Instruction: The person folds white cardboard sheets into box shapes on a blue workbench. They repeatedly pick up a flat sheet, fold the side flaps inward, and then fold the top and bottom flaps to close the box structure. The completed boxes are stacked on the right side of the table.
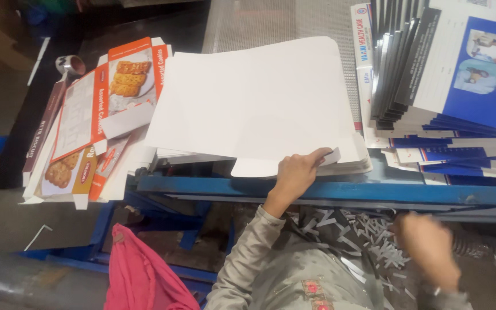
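While stacked printed cookie cartons [96,115] lie far left, left hand [297,172] pinching a tab at the near edge of the white die-cut sheets [254,97], stack stretching away and leftward. Right hand [429,247] blurred, lower right over paper trimmings [368,235], grip unreadable, farther from stack.

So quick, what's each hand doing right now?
Left hand: fingers pinch a tab of the top white card sheet.
Right hand: blurred over paper scraps; grip cannot be told.
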